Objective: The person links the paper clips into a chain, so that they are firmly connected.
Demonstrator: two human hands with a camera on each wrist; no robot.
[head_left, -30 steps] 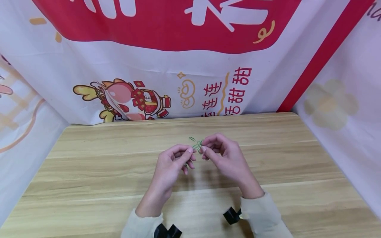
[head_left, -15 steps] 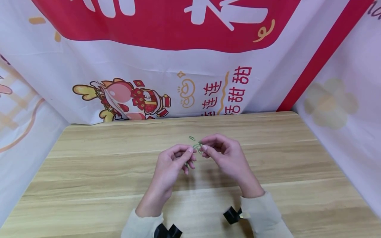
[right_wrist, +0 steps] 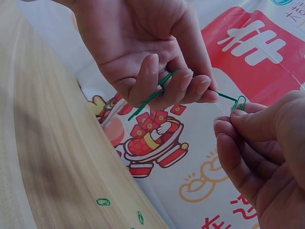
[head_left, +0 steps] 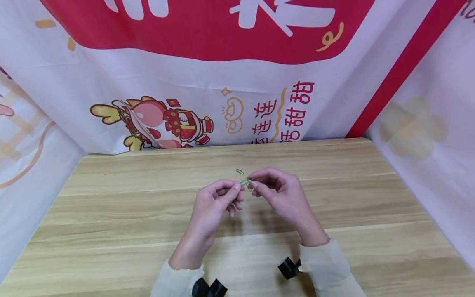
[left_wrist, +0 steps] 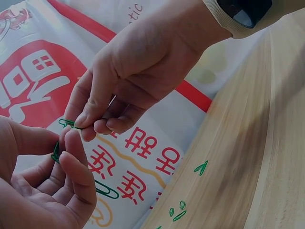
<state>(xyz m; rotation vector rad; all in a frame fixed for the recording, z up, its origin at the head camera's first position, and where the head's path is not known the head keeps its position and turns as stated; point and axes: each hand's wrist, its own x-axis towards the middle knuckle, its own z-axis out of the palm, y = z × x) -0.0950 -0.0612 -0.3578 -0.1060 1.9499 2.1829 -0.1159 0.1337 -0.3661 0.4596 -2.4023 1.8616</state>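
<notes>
Above the table, my left hand [head_left: 213, 204] pinches a green paper clip [right_wrist: 227, 96] between thumb and index finger. More linked green paper clips [right_wrist: 144, 107] run through its curled fingers and dangle below, as the right wrist view shows. My right hand [head_left: 282, 196] faces it from the right, thumb and index finger pinching another green paper clip [right_wrist: 241, 101]. The two clips meet in the small gap between the fingertips, overlapping at their ends. In the left wrist view a paper clip [left_wrist: 107, 192] hangs beneath the left fingers.
Several loose green paper clips lie on the wooden table [head_left: 111, 231], including one paper clip [head_left: 239, 171] just beyond the hands. Printed cloth [head_left: 208, 78] stands behind the table's back edge and along both sides.
My right fingertips have shifted slightly left towards the left hand, and the clip in them has turned a little. The left hand stays nearly still.
</notes>
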